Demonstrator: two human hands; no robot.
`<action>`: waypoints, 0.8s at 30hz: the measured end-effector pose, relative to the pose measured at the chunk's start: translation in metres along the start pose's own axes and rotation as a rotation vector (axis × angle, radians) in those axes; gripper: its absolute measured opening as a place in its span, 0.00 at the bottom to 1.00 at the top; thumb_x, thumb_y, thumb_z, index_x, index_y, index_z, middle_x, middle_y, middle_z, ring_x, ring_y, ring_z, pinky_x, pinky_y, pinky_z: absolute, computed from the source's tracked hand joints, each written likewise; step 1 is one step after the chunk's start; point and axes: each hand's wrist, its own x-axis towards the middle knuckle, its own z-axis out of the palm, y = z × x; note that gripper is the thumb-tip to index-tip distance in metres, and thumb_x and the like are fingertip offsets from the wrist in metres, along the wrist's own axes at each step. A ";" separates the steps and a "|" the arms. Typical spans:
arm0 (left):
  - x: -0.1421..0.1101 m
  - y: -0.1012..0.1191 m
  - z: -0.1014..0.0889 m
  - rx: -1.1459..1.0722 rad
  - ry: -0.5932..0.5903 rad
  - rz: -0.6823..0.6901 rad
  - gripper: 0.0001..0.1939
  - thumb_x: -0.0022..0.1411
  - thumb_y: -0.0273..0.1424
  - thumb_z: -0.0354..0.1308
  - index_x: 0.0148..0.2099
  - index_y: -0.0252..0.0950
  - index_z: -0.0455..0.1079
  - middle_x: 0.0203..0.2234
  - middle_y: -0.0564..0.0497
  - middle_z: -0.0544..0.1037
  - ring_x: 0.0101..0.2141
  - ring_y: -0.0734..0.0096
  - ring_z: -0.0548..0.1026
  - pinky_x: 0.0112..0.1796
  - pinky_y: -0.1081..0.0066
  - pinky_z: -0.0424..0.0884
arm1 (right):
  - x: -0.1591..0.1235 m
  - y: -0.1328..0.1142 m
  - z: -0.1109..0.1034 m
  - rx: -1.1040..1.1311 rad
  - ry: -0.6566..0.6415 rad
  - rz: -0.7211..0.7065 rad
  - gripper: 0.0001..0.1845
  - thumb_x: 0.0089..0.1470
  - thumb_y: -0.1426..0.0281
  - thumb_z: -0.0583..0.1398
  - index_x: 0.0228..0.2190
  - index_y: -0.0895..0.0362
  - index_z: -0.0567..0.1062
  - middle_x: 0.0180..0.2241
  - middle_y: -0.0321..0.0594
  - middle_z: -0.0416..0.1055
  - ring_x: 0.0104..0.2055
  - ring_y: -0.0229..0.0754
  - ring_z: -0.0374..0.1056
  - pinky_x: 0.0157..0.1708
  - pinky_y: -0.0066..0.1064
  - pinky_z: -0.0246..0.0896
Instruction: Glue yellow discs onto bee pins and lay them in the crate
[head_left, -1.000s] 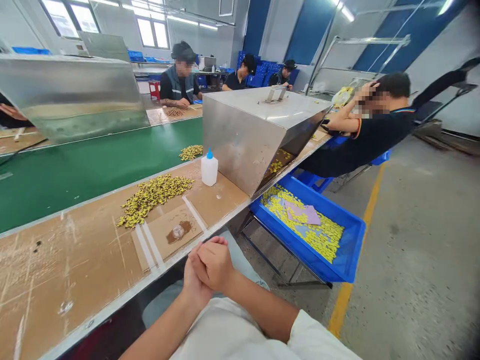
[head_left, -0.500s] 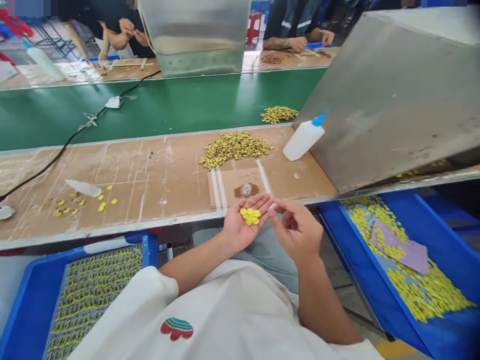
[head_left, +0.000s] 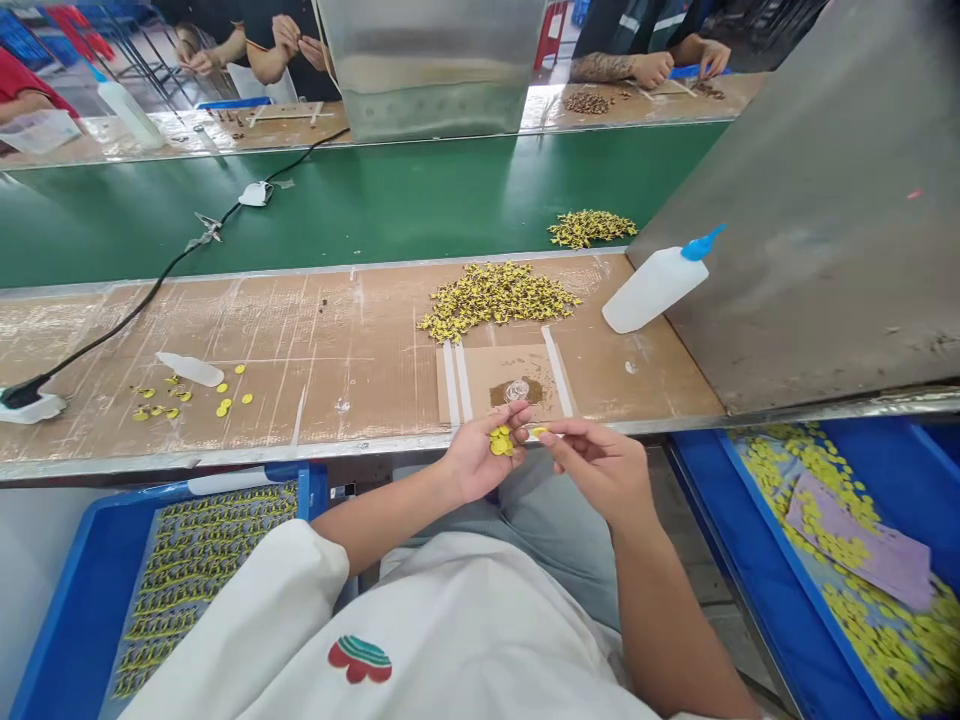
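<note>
My left hand (head_left: pixel 471 468) is cupped palm-up, its fingers curled around several small yellow discs (head_left: pixel 500 441). Just to its right, my right hand (head_left: pixel 609 468) pinches a single yellow disc (head_left: pixel 538 431) between thumb and fingertips. Both hands are at the table's front edge. Beyond them lies a taped cardboard pad (head_left: pixel 480 375) bearing a clear, wet-looking blob (head_left: pixel 517 391) in a dark stain. Behind the pad spreads a heap of small yellow-and-dark pieces (head_left: pixel 495 300), too small to name.
A white squeeze bottle (head_left: pixel 652 290) leans right, near a metal box (head_left: pixel 817 220). A smaller bottle (head_left: pixel 191 369) lies left among loose discs. Blue trays (head_left: pixel 71 600) flank my lap; the right tray (head_left: pixel 750 560) holds yellow discs. A black cable (head_left: pixel 142 310) crosses left. Co-workers' hands (head_left: pixel 652 70) are opposite.
My left fingers have curled up from a flatter palm. A yellow disc now shows in my right fingertips, tilted nearly flat. The camera has turned, shifting the table scene rightward.
</note>
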 end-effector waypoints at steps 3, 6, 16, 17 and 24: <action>0.001 0.012 -0.002 0.138 -0.092 0.002 0.14 0.58 0.25 0.66 0.48 0.30 0.78 0.33 0.50 0.75 0.24 0.85 0.67 0.21 0.81 0.61 | 0.013 -0.001 0.002 0.133 0.074 0.144 0.13 0.49 0.59 0.72 0.35 0.52 0.83 0.23 0.35 0.75 0.20 0.33 0.64 0.21 0.28 0.61; 0.002 0.017 -0.001 0.237 -0.165 0.062 0.17 0.58 0.33 0.69 0.48 0.30 0.79 0.33 0.49 0.75 0.27 0.84 0.67 0.23 0.80 0.59 | 0.028 -0.003 0.009 0.244 0.042 0.219 0.17 0.44 0.58 0.74 0.35 0.53 0.83 0.26 0.38 0.77 0.20 0.32 0.63 0.19 0.27 0.59; 0.016 0.023 0.000 0.278 -0.124 0.333 0.15 0.47 0.33 0.76 0.38 0.34 0.81 0.33 0.49 0.81 0.24 0.86 0.63 0.25 0.78 0.57 | 0.061 -0.002 0.042 0.535 0.046 0.428 0.34 0.32 0.59 0.78 0.40 0.56 0.73 0.25 0.37 0.79 0.14 0.26 0.53 0.13 0.20 0.46; 0.017 0.026 0.000 0.255 -0.115 0.331 0.15 0.47 0.32 0.77 0.37 0.33 0.81 0.32 0.49 0.80 0.24 0.86 0.64 0.25 0.78 0.57 | 0.064 -0.002 0.045 0.554 0.040 0.444 0.35 0.31 0.59 0.79 0.40 0.56 0.72 0.25 0.36 0.78 0.14 0.26 0.54 0.13 0.20 0.46; 0.020 0.043 0.001 0.194 -0.075 0.360 0.17 0.46 0.31 0.77 0.37 0.31 0.78 0.27 0.52 0.77 0.25 0.85 0.67 0.24 0.82 0.60 | 0.084 -0.004 0.060 0.552 -0.014 0.459 0.37 0.32 0.57 0.78 0.42 0.56 0.72 0.21 0.32 0.76 0.12 0.26 0.51 0.13 0.21 0.42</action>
